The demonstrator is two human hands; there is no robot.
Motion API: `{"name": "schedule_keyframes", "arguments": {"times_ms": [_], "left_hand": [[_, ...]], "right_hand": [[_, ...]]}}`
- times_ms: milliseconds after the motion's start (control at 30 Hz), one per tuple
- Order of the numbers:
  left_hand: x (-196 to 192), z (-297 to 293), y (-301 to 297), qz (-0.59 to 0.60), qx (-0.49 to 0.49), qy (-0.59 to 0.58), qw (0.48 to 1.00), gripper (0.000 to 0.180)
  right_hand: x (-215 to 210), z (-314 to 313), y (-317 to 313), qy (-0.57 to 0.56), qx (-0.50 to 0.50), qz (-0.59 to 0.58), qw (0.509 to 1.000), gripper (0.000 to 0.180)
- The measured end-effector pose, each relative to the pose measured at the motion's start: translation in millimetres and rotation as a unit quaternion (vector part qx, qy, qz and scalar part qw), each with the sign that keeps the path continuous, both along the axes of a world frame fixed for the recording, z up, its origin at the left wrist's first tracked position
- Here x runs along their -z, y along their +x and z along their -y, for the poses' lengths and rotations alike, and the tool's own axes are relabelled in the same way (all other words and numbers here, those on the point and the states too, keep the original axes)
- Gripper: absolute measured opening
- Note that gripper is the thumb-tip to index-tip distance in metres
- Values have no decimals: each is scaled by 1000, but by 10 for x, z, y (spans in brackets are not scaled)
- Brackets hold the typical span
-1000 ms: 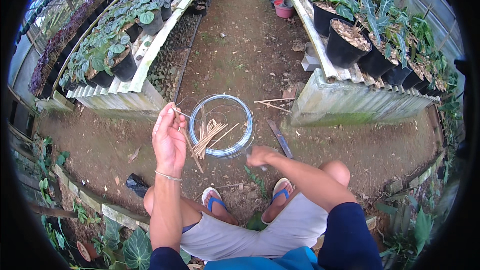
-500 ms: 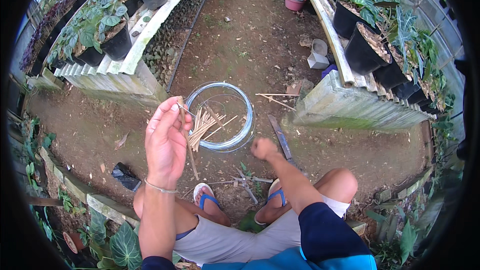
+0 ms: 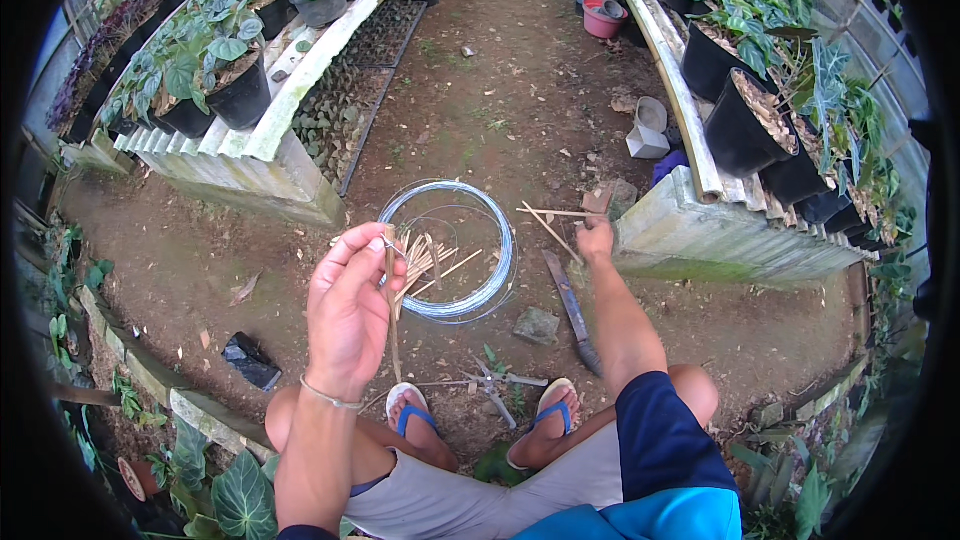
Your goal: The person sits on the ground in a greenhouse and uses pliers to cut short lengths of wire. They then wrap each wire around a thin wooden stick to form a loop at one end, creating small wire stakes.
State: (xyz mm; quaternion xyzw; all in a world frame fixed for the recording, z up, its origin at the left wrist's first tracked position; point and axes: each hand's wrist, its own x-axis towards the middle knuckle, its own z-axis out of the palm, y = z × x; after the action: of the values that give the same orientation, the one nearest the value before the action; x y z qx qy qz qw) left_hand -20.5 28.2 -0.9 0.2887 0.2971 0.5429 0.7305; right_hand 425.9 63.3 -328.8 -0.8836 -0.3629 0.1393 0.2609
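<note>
My left hand point(image 3: 350, 305) is raised and closed in a pinch on the upper end of a thin wooden stick point(image 3: 393, 315). A short bit of wire crosses the stick near my fingertips. Out to the right, my right hand point(image 3: 596, 239) reaches down beside two thin sticks point(image 3: 553, 229) lying in a V on the soil. Its fingers look curled, and what they hold, if anything, is hidden. Between my hands lies a coil of silvery wire point(image 3: 505, 270), with a bundle of short sticks point(image 3: 425, 262) inside and over its left edge.
Near my sandals lie pruning shears point(image 3: 490, 380). A long blade point(image 3: 568, 300) and a grey stone point(image 3: 537, 325) are right of the coil. A black plastic bundle point(image 3: 251, 360) lies left. Concrete benches with potted plants point(image 3: 240, 90) flank the dirt path; one block point(image 3: 690, 230) stands by my right hand.
My right hand has moved right and away from me, to the two sticks. The grey stone now shows where it was. The nearer stick's angle has changed. My left hand still holds its stick.
</note>
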Motion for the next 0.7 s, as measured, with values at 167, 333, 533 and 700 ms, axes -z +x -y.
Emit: {"name": "schedule_keyframes", "arguments": {"times_ms": [167,333,533,700], "left_hand": [[24,19,28,3,6,0,1000,18],[43,52,55,-18,18,1,1000,17],[89,26,60,-22,20,-11,1000,16],[92,34,71,-21,24,-14,999,16]], "right_hand": [[56,28,142,-58,19,-240,969,47],[204,136,-46,-62,-2,-47,997,43],[176,209,-218,-66,-27,7,997,40],[276,238,-317,73,66,7,995,35]]}}
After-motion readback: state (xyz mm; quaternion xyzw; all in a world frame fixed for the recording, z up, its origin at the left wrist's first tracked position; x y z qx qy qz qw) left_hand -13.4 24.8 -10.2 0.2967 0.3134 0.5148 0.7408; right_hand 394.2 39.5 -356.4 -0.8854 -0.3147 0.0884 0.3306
